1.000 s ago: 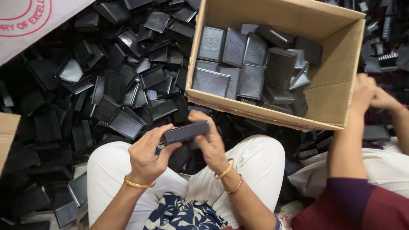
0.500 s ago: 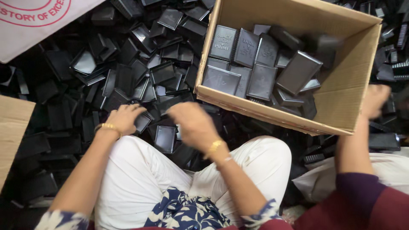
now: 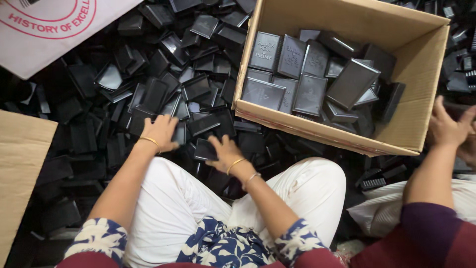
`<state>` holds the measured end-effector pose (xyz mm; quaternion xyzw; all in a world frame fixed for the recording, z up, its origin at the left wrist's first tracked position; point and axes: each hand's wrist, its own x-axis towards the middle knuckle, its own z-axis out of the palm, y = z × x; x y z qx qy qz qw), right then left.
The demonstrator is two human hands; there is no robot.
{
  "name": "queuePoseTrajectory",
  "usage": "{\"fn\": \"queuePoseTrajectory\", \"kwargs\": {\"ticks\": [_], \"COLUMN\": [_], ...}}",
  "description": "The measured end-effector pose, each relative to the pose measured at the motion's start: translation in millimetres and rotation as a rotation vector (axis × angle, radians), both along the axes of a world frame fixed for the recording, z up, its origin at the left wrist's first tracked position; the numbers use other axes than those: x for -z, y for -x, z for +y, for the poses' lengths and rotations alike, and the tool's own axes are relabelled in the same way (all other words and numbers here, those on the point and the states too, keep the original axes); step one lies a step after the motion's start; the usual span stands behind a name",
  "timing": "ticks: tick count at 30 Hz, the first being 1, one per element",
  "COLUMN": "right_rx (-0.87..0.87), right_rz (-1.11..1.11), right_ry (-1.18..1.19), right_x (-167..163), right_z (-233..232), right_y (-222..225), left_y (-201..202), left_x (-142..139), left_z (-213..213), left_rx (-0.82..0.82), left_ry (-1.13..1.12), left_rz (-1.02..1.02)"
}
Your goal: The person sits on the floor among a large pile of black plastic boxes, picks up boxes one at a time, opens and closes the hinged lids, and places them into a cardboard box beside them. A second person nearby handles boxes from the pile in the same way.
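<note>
I sit on the floor before a heap of loose black plastic trays and lids [image 3: 163, 84]. My left hand [image 3: 161, 131], with a gold bangle at the wrist, rests palm down on the heap with fingers spread. My right hand [image 3: 224, 151], also bangled, lies on a small black tray [image 3: 204, 149] just in front of my knees; whether it grips the piece is unclear. A cardboard box [image 3: 317, 130] beyond my right hand holds several closed dark grey boxes [image 3: 292, 74], some stacked flat, some tipped.
Another person sits at my right, their hand [image 3: 448, 126] raised beside the box's right wall. A white printed sheet [image 3: 44, 34] lies at the top left. A flat brown cardboard piece [image 3: 20, 173] covers the left edge. More black parts [image 3: 458, 59] lie right of the box.
A second ago both hands held one closed black box between them. It is gone from my hands, which have dropped onto the heap, the left reaching out leftward.
</note>
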<state>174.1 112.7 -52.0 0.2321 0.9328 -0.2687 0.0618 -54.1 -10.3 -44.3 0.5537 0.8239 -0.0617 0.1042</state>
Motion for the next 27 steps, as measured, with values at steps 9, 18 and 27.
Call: {"fn": "queuePoseTrajectory", "kwargs": {"ticks": [9, 18, 27], "right_rx": [0.016, 0.040, 0.534], "right_rz": [0.155, 0.447, 1.015], "right_ry": [0.424, 0.268, 1.063], "right_x": [-97, -76, -57], "right_z": [4, 7, 7], "right_y": [-66, -71, -59], "left_y": [-24, -116, -158], "left_x": [-37, -36, -39], "left_z": [11, -7, -23], "left_rx": [-0.394, -0.699, -0.262], "left_ry": [-1.042, -1.155, -0.973], "left_rz": [-0.855, -1.699, -1.302]}}
